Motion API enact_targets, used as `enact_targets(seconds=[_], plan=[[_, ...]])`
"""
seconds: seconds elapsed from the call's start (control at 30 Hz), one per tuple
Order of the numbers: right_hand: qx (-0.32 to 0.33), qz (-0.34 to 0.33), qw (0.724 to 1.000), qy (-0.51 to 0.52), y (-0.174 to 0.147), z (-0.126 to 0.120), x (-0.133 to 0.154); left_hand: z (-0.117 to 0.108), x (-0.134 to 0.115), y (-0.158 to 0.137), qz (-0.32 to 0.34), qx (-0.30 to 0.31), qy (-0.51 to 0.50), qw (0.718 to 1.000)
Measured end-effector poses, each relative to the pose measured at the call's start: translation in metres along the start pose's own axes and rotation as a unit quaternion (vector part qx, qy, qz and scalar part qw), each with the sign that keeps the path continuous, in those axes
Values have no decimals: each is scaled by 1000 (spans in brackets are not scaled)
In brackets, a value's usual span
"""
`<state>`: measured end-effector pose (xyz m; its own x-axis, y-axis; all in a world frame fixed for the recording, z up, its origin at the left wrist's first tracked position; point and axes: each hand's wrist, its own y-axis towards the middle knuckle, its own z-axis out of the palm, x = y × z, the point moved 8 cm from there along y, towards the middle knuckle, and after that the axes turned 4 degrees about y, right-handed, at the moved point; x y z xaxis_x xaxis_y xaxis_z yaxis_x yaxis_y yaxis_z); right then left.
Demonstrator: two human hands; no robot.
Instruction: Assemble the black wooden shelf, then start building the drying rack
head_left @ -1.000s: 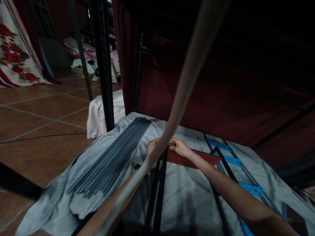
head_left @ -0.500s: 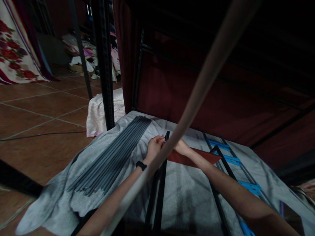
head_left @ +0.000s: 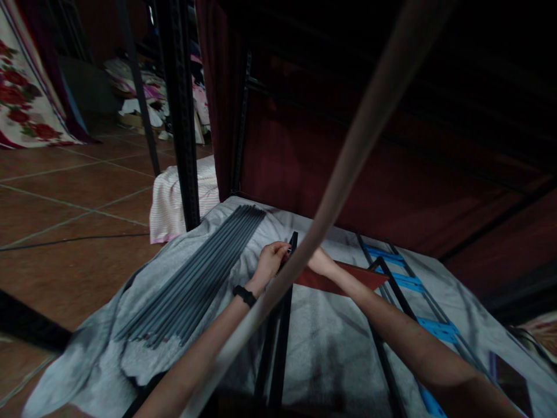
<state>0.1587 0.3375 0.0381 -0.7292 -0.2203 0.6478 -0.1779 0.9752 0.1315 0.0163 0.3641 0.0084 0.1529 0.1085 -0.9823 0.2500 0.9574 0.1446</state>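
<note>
My left hand (head_left: 268, 260), with a black band (head_left: 245, 295) on the wrist, is closed in a pinch beside the far end of a black metal frame (head_left: 286, 313). Something small and shiny shows at its fingertips, too small to name. On the other side of that end is my right hand (head_left: 319, 261); its fingers are hidden behind a pale, blurred strip (head_left: 343, 174) that crosses the view close to the camera. Under my right wrist lies a reddish-brown panel (head_left: 331, 285), with another black bar (head_left: 397, 290) at its right end.
Several grey rods (head_left: 198, 273) lie side by side on a grey cloth (head_left: 335, 348). To the right, dark bars carry blue wrapping (head_left: 437, 330). A black perforated post (head_left: 180, 116) stands at the left, and a dark red curtain (head_left: 296, 157) hangs behind.
The view has shifted slightly, so most things sit a little further left. Both hands stay at the end of the black frame, with my left hand still pinching.
</note>
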Motion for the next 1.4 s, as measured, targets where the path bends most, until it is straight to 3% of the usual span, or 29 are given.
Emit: enact_targets(seconds=[0.3, 0.57, 0.8, 1.07, 1.23, 1.4], plan=[[6, 8, 1000, -5, 1, 0, -1, -1, -1, 1, -3, 5, -49, 999], [4, 17, 1000, -21, 1, -1, -1, -5, -14, -8, 87, -24, 153, 984], [-8, 6, 1000, -27, -1, -1, 3, -5, -14, -5, 102, -41, 208, 972], [-11, 3, 1000, 2, -3, -1, 5, -1, -2, 0, 64, -11, 151, 986], [-6, -3, 1000, -12, -1, -2, 5, -4, 7, 1, -3, -24, 31, 999], [-1, 8, 1000, -15, 0, -1, 2, 1, 5, -1, 12, -14, 37, 999]])
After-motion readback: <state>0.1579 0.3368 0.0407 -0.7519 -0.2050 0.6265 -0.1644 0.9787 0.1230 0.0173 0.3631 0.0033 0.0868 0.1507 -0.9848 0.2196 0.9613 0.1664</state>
